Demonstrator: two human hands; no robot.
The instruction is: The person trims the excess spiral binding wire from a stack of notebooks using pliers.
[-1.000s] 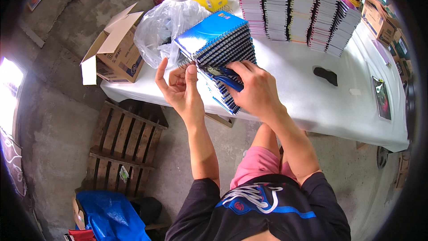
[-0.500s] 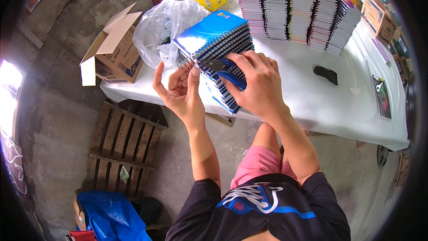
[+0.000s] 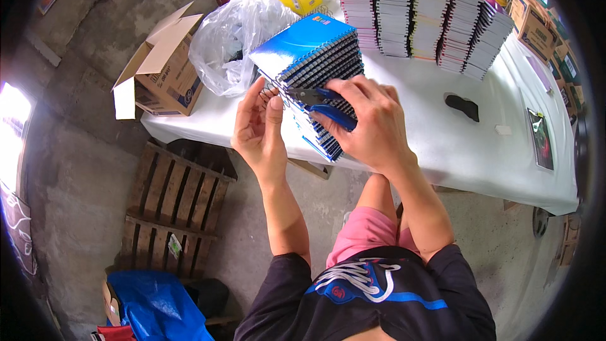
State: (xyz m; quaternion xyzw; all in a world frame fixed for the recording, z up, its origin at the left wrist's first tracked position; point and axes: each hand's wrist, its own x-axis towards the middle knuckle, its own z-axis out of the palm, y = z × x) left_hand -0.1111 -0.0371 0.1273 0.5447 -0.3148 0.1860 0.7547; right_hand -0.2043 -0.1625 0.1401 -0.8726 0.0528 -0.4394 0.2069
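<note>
A tall stack of blue-covered spiral notebooks stands at the table's front edge, its wire bindings facing me and to the right. My right hand grips blue-handled pliers, whose dark jaws lie against the stack's near side and point left. Just left of the jaws, my left hand pinches a loose dark wire coil between thumb and fingers. Whether the jaws touch the wire I cannot tell.
Stacks of spiral notebooks with pink, green, yellow and red covers stand at the back. A clear plastic bag and open carton sit left. A dark cloth-like piece lies on the white-covered table. A wooden pallet is below.
My left hand has shifted slightly right, and its spread fingers have drawn together around the wire coil. The pliers in my right hand have moved only a little.
</note>
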